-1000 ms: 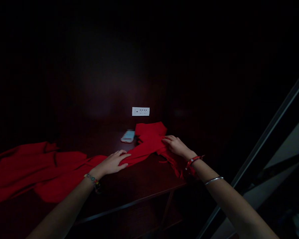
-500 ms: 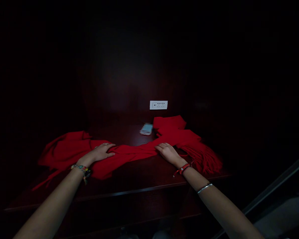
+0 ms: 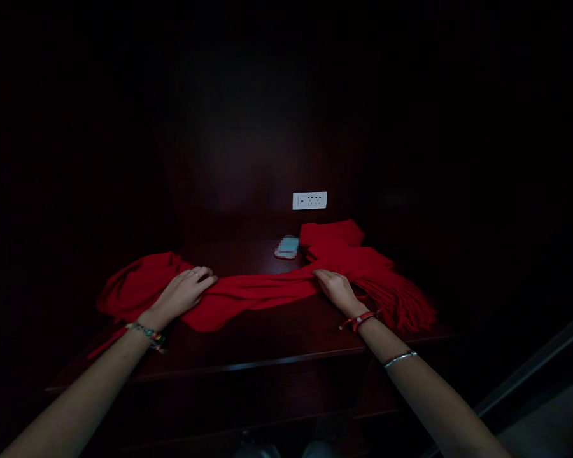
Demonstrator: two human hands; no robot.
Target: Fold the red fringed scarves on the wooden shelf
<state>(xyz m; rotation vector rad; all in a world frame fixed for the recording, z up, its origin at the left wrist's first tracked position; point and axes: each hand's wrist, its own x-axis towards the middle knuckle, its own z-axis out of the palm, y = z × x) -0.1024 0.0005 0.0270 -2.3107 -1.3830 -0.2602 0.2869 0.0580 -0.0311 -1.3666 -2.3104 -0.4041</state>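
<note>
A red scarf (image 3: 262, 289) stretches sideways across a dark wooden shelf (image 3: 248, 343), drawn into long creases between my hands. My left hand (image 3: 186, 289) is closed on its left part, fingers bent over the cloth. Beyond that hand lies a bunched, loose portion of the scarf. Toward the right, my right hand (image 3: 337, 289) pinches the near edge of the fabric, its fingertips partly hidden by folds. Past it the scarf lies heaped, with a long fringe (image 3: 405, 305) hanging toward the front.
A blurred light-blue flat object (image 3: 287, 247) lies behind the scarf. Above it, a white socket plate (image 3: 310, 201) is set in the dark back wall. The shelf's front edge (image 3: 248, 367) runs below my hands. A pale metallic edge (image 3: 539, 362) slants at lower right.
The cloth between my hands is pulled straighter. My left hand's fingers have curled in more, and the scarf's left bunch has drawn inward. The whole view has shifted slightly.
</note>
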